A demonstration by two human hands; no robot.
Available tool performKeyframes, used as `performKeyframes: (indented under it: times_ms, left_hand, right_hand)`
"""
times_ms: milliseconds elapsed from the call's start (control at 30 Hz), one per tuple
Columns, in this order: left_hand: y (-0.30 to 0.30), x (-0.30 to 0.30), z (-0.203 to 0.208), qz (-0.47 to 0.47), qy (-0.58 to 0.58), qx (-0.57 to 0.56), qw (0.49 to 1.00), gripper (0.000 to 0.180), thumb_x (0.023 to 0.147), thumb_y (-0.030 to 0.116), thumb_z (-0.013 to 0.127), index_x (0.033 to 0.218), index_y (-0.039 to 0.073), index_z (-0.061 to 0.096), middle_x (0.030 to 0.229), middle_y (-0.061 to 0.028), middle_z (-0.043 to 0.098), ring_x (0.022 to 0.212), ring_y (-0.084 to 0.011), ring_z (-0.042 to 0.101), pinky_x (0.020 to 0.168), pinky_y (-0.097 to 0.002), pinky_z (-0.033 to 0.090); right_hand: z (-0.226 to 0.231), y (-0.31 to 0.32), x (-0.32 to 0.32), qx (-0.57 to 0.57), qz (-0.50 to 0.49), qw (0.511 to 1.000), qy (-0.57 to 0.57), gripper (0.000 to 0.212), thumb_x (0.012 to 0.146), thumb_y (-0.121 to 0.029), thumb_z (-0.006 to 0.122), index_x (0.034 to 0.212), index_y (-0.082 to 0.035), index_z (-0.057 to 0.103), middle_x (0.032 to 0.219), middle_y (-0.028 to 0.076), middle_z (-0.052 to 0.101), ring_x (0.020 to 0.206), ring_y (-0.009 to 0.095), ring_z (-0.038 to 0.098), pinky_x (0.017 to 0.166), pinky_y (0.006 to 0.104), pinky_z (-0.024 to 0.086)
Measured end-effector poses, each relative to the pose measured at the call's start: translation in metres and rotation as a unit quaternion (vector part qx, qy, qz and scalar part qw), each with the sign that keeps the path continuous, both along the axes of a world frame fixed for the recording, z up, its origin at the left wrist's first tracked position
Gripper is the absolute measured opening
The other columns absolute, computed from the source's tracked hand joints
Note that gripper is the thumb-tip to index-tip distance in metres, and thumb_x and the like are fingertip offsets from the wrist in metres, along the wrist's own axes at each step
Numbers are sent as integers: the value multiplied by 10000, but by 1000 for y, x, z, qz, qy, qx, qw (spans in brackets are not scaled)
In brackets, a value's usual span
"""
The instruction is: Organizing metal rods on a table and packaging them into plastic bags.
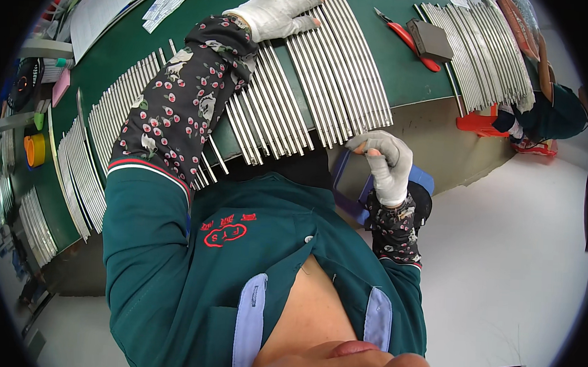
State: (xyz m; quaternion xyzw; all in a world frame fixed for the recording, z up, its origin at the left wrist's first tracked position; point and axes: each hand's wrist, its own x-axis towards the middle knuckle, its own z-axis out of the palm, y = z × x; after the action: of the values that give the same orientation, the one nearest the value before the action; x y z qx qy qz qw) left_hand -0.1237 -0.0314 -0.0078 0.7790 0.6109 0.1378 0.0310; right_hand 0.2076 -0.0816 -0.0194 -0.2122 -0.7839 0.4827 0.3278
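My left hand (275, 15), in a white glove with bare fingertips, reaches across the green table (403, 86). Its fingers are stretched out and apart, their tips at the upper left edge of a row of thin silvery metal rods (342, 67). A second bunch of rods (267, 110) lies beside that row, under my left forearm. By the near ends of the rods is my right hand (390, 165), gloved in the same way. Its fingers are curled in, thumb close to forefinger; whether anything is between them cannot be made out.
Red-handled pliers (411, 44) lie beside a dark block (430, 40) right of the rods. More rods (473, 53) are at the far right, others (124, 100) at left. Yellow tape (34, 150) sits far left. A blue stool (349, 186) is below; a person (559, 110) is at right.
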Motion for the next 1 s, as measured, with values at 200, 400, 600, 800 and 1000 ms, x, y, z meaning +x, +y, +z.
performKeyframes:
  times_ms: [200, 400, 600, 800, 1000]
  left_hand:
    - [-10, -4, 3, -41, -18, 20, 999, 578, 882, 321, 571, 1344, -5, 454, 1376, -291, 423, 1257, -430, 429, 1070, -450, 359]
    - [-13, -2, 6, -34, -19, 13, 999, 591, 873, 327, 582, 1343, -7, 452, 1384, -290, 416, 1265, -428, 427, 1074, -444, 359]
    - [-22, -8, 2, -25, -13, 10, 1000, 561, 905, 352, 543, 1337, 3, 463, 1410, -257, 408, 1285, -415, 413, 1097, -461, 328]
    - [-55, -12, 29, 10, 54, 0, 998, 594, 912, 391, 531, 1371, 25, 437, 1413, -250, 400, 1330, -397, 368, 1123, -535, 254]
    - [-81, -37, 9, 58, 59, 21, 996, 596, 855, 343, 591, 1323, -11, 480, 1365, -248, 442, 1271, -399, 422, 1084, -479, 321]
  right_hand:
    - [6, -1, 3, -11, 50, 999, -11, 272, 897, -219, 607, 760, 16, 607, 783, 134, 688, 674, 235, 649, 646, 329, 508]
    - [3, -10, -13, 33, 118, 992, -11, 318, 919, -266, 583, 756, 6, 596, 822, 150, 695, 690, 251, 659, 649, 330, 512]
    - [-3, -10, -15, 45, 125, 991, -20, 200, 904, -167, 590, 810, 5, 630, 852, 134, 702, 703, 261, 673, 663, 342, 532]
    - [-3, -16, -19, 46, 142, 989, -20, 179, 894, -166, 600, 840, 1, 633, 876, 140, 707, 723, 257, 682, 675, 343, 538]
    - [-2, -17, -22, 63, 137, 988, -39, 158, 886, -154, 610, 827, -9, 624, 881, 137, 709, 723, 251, 683, 671, 340, 536]
